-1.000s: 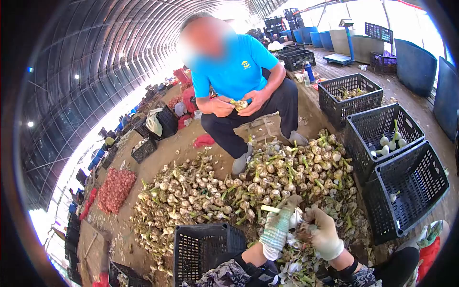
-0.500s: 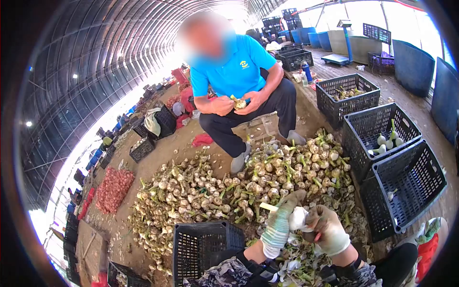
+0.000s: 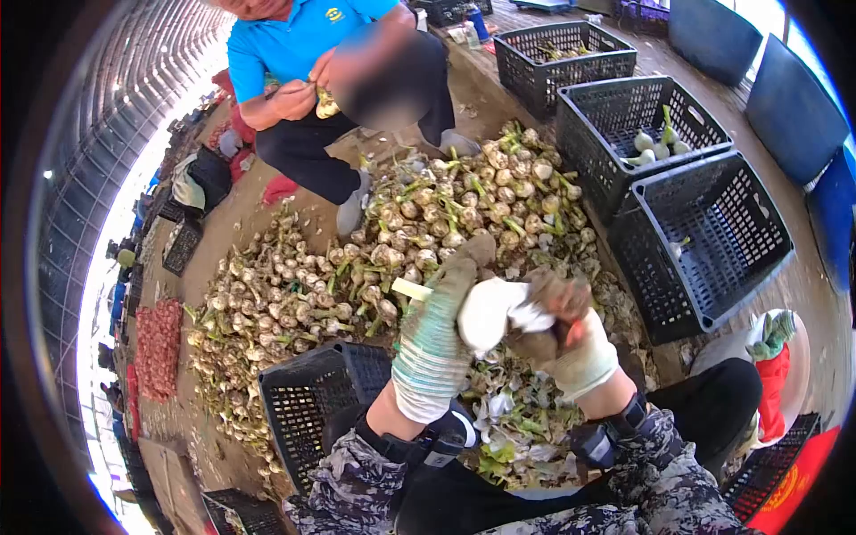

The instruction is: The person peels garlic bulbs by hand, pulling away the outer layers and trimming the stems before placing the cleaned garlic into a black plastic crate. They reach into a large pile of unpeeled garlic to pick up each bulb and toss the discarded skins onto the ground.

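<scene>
My left hand (image 3: pixel 441 325), in a striped work glove, is closed around a white garlic bulb (image 3: pixel 486 314). The bulb's pale cut stem (image 3: pixel 411 289) sticks out to the left past the glove. My right hand (image 3: pixel 566 334), in a dirty glove, is closed at the bulb's right side, its fingers smeared by motion. Loose white skin (image 3: pixel 531 318) stretches from the bulb to those fingers. A small reddish-orange thing (image 3: pixel 575 333) shows at the right palm, too blurred to name. Below both hands lie garlic peelings (image 3: pixel 508 415), and beyond them spreads a heap of unpeeled garlic (image 3: pixel 294 299).
A co-worker in a blue shirt (image 3: pixel 299 40) squats across the heap, handling garlic. On my right stand black crates, one with several white bulbs (image 3: pixel 646 94) and a tilted one (image 3: pixel 713 241). Another crate (image 3: pixel 312 401) is by my left forearm. A red net sack (image 3: pixel 159 348) lies far left.
My view has tipped downward, bringing my legs and more peelings into sight. The bulb shows more bare white, and the skin at my right fingers is drawn out. The co-worker still handles garlic.
</scene>
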The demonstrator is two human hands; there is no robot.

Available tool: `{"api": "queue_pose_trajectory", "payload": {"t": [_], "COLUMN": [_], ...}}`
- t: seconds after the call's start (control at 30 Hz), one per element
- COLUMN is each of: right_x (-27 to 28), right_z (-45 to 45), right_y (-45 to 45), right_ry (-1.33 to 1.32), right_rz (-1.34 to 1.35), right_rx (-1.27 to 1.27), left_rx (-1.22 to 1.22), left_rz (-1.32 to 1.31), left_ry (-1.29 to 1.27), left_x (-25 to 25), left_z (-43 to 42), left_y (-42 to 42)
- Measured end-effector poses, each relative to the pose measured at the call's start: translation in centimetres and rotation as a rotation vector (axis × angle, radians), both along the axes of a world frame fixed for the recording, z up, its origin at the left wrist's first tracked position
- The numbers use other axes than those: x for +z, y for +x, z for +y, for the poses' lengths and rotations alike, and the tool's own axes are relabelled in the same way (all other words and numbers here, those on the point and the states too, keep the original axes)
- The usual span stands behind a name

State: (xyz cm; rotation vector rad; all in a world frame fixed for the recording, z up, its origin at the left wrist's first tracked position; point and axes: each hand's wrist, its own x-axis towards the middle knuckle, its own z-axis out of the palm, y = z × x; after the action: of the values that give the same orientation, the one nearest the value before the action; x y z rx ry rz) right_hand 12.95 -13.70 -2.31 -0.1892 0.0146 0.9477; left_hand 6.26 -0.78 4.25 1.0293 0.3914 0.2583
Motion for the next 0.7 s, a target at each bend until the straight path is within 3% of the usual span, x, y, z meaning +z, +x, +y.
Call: {"api": "queue_pose_trajectory", "payload": {"t": [0.03,0.07,0.1,0.13,0.2,0.23,0.27,0.33,0.37,0.4,0.43,0.47,0.5,0.53,0.57,0.63,0.7], "right_x": [-0.6,-1.9,-3.0,-2.8,-1.5,-2.7,-4.2,-7.2,-5.3,-3.1,-1.5,-0.3,1.1,1.8,2.7,3.5,1.2], "right_z": [-0.2,-0.7,-0.7,-0.5,-1.0,-0.7,-0.8,-1.5,-1.4,-1.7,-1.8,-1.7,-1.2,-0.7,-0.6,-1.2,-1.0], "right_y": [-0.2,1.0,1.4,1.5,2.1,2.2,2.3,2.7,2.4,2.5,2.9,2.5,1.7,0.8,0.2,-0.2,-0.8], "right_ry": [0.160,0.229,0.229,0.003,-0.609,-0.769,-0.769,-1.024,-1.147,-1.082,-1.049,-0.954,-0.903,-0.754,-0.666,-0.451,-0.249], "right_rz": [0.125,0.192,0.192,-0.413,-0.707,-1.138,-1.137,-1.509,-1.696,-1.055,-1.265,-1.335,-1.055,-0.912,-0.911,-0.832,-0.614], "right_rx": [0.002,0.193,0.191,-0.008,0.287,0.283,0.280,0.048,-0.064,0.227,0.147,-0.045,-0.025,-0.132,-0.222,0.006,0.119], "left_rx": [-0.015,-0.017,-0.100,-0.187,-0.150,-0.104,-0.024,-0.023,-0.004,-0.177,0.022,0.029,0.022,0.101,0.116,0.129,0.014], "left_rz": [0.035,0.037,-0.071,-0.178,-0.231,-0.290,-0.275,-0.274,-0.270,-0.420,-0.256,-0.197,-0.143,-0.101,0.024,-0.009,0.049], "left_ry": [-0.097,-0.099,-0.160,-0.220,-0.199,-0.179,-0.239,-0.262,-0.294,-0.292,-0.320,-0.253,-0.188,0.113,0.103,-0.069,0.127], "left_x": [0.1,0.3,0.5,0.7,0.5,0.4,0.7,0.4,-0.2,-1.1,0.4,0.8,1.0,0.5,0.4,1.1,0.6], "left_z": [0.3,0.7,1.2,1.5,1.6,1.6,1.4,2.2,2.8,3.7,2.3,2.2,2.1,1.2,1.5,-0.8,-1.2], "left_y": [0.1,-0.1,-0.3,-0.3,0.0,0.1,0.1,0.1,-0.2,0.4,-0.2,-0.5,-0.5,-0.8,-0.8,0.5,0.3]}}
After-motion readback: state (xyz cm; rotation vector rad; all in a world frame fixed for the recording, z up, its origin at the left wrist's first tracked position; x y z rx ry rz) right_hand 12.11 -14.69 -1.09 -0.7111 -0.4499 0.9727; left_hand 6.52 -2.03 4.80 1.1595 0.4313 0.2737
